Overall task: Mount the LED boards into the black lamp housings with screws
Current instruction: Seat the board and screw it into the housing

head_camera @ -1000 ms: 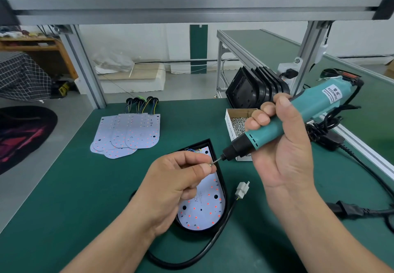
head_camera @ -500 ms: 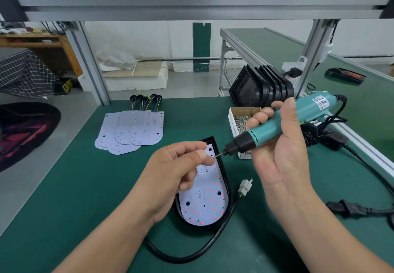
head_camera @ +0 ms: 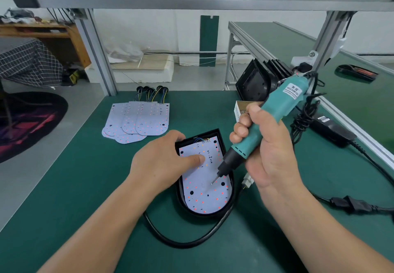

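White wall [head_camera: 149, 29], grey floor [head_camera: 42, 166], wooden shelf [head_camera: 42, 31].

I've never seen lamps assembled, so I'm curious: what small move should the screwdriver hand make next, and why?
Probably ease the bit tip down onto the LED board and start driving. The left hand pins the board flat in the black housing, and the right hand holds the electric screwdriver with its tip close over the board.

left hand [head_camera: 162, 161] lies on the led board [head_camera: 204, 183], thumb pressing it into the black housing [head_camera: 223, 144]; right hand [head_camera: 268, 153] grips the teal screwdriver [head_camera: 266, 121], its bit tip down on the board's lower half.
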Tool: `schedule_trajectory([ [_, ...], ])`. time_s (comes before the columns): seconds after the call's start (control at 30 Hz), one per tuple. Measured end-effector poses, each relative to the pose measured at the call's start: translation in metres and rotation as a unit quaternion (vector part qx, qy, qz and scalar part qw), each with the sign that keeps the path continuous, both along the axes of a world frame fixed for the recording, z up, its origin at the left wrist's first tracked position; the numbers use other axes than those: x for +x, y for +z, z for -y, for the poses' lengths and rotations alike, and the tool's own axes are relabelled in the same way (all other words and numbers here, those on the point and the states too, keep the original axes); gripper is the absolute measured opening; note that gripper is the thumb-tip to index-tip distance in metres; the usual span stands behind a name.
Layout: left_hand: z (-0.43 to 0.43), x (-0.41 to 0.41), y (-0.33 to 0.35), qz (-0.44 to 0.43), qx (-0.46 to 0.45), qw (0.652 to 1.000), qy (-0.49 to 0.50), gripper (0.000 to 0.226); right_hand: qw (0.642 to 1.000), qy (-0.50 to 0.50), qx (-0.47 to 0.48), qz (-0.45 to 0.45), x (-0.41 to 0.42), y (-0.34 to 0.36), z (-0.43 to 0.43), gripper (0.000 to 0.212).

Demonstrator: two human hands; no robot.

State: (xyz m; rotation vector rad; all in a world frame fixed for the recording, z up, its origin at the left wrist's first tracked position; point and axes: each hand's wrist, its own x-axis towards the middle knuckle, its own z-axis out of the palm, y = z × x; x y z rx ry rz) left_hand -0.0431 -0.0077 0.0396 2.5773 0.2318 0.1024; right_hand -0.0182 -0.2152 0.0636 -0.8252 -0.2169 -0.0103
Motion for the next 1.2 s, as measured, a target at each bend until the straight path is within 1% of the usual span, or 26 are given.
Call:
schedule_trajectory([
  [0.1,0.007,0.002,0.003,0.013,0.013,1.000,0.005,0.057,0.999,0.026,-0.031,0.019,-0.003,0.000,-0.003,0.012],
  [0.23,0.016,0.003,0.006,0.020,0.025,0.999,-0.003,0.059,0.997,0.032,-0.064,0.039,-0.005,0.000,-0.004,0.016],
  [0.37,0.016,0.004,0.006,0.015,0.014,1.000,-0.007,0.058,0.995,0.031,-0.085,0.046,-0.006,0.000,-0.005,0.012],
  [0.47,0.017,0.004,0.007,0.018,0.012,1.000,-0.011,0.058,0.994,0.032,-0.089,0.048,-0.007,0.000,-0.007,0.008],
  [0.6,0.016,0.004,0.007,0.020,0.004,1.000,-0.013,0.057,0.993,0.033,-0.099,0.054,-0.011,0.001,-0.010,0.010],
  [0.73,0.016,0.005,0.006,0.019,0.008,1.000,-0.013,0.057,0.990,0.028,-0.116,0.074,-0.015,0.003,-0.012,0.007],
  [0.87,0.016,0.006,0.005,0.021,0.009,1.000,-0.016,0.058,0.987,0.025,-0.126,0.096,-0.018,0.005,-0.013,0.011],
  [0.97,0.015,0.006,0.004,0.020,0.009,1.000,-0.018,0.058,0.987,0.026,-0.123,0.097,-0.018,0.005,-0.013,0.013],
  [1.2,0.016,0.009,0.002,0.025,0.012,0.999,-0.019,0.057,0.986,0.030,-0.128,0.105,-0.018,0.005,-0.013,0.006],
])
